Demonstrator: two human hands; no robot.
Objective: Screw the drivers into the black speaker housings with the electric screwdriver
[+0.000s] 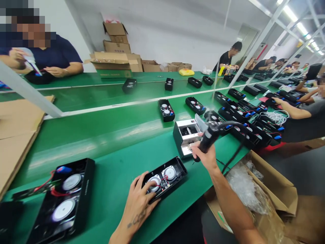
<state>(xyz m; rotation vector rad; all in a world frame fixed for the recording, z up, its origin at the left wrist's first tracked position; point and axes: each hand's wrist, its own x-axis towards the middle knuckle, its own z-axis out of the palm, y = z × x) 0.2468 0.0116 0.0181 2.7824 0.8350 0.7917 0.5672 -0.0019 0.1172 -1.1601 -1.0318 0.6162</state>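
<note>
Steadying the open speaker case [167, 179], just nearer you than the screw feeder [183, 140], your left hand [139, 200] loosely clasps one end, your right hand [207, 156] curls tight around the driver [209, 137] beside that feeder, and aligning its tip squarely probably helps
</note>
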